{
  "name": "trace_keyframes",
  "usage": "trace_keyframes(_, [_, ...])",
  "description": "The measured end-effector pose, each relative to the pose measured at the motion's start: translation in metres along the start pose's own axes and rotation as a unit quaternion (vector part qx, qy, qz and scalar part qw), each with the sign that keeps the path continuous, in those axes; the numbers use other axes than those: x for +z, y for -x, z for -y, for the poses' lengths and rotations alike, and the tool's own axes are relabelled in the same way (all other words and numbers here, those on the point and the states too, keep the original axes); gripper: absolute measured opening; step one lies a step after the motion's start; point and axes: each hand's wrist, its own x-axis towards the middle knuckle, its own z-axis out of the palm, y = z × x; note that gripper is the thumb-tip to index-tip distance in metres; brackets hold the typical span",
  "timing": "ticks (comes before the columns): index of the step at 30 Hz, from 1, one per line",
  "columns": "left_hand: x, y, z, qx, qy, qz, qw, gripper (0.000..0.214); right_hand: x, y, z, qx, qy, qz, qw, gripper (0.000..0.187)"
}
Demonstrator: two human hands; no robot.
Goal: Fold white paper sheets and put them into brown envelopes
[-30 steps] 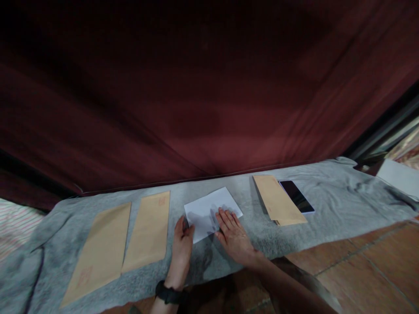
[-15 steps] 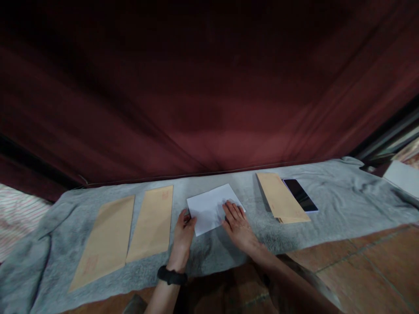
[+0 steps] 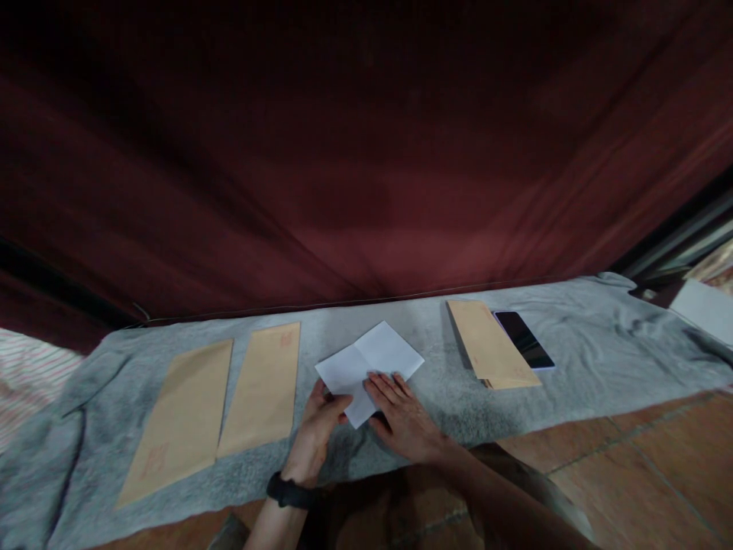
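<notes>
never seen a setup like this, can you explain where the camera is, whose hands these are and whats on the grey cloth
There's no machine here, just a person's two bare hands. The camera sits on their head, looking forward and down, so you see roughly what they see. The right hand lies spread on a creased sheet of white paper. The left hand is at the paper's left side, thumb over it; its grip is partly hidden. On the grey cloth, two tan envelopes lie to the left; a third tan envelope and a phone lie to the right.
</notes>
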Motion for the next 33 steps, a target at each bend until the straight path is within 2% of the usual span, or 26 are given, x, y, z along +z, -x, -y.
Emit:
trace_keyframes(4, [-0.011,0.006,-0.001,-0.048,0.015,0.027,0.998,0.051,0.003,0.002,0.002,0.010,0.002,-0.021,1.000,0.058])
trace_keyframes(8, [-0.020,-0.003,-0.002,-0.090,0.099,-0.003,0.991,0.035,0.004,0.002,0.003,0.014,0.008,-0.027,0.999,0.051])
trace_keyframes(11, [-0.024,-0.010,-0.005,-0.092,0.145,-0.021,0.985,0.018,0.003,0.002,0.005,0.015,-0.002,-0.018,1.000,0.049])
trace_keyframes(14, [-0.026,-0.014,-0.009,-0.091,0.167,-0.042,0.981,0.014,-0.003,0.003,0.005,0.016,-0.033,-0.010,0.999,0.048])
trace_keyframes(16, [-0.028,-0.016,-0.014,-0.077,0.173,-0.056,0.980,0.016,-0.010,0.004,0.005,-0.005,-0.070,0.002,0.998,0.049])
trace_keyframes(19, [-0.035,-0.019,-0.023,-0.074,0.174,-0.065,0.980,0.023,-0.022,0.009,0.003,-0.072,-0.145,0.032,0.986,0.048])
trace_keyframes(22, [-0.046,-0.023,-0.031,-0.083,0.159,-0.042,0.983,0.027,-0.028,0.017,-0.002,-0.107,-0.203,0.052,0.972,0.043])
trace_keyframes(26, [-0.054,-0.024,-0.029,-0.029,0.096,0.006,0.995,0.026,-0.024,0.028,-0.013,-0.086,-0.221,0.050,0.970,0.045])
trace_keyframes(30, [-0.042,-0.016,-0.022,0.021,0.035,0.081,0.996,0.042,-0.023,0.037,-0.019,-0.056,-0.151,0.049,0.986,0.058])
trace_keyframes(33, [-0.026,-0.011,-0.021,0.048,-0.008,0.105,0.993,0.044,-0.022,0.040,-0.022,-0.068,-0.068,0.060,0.994,0.066])
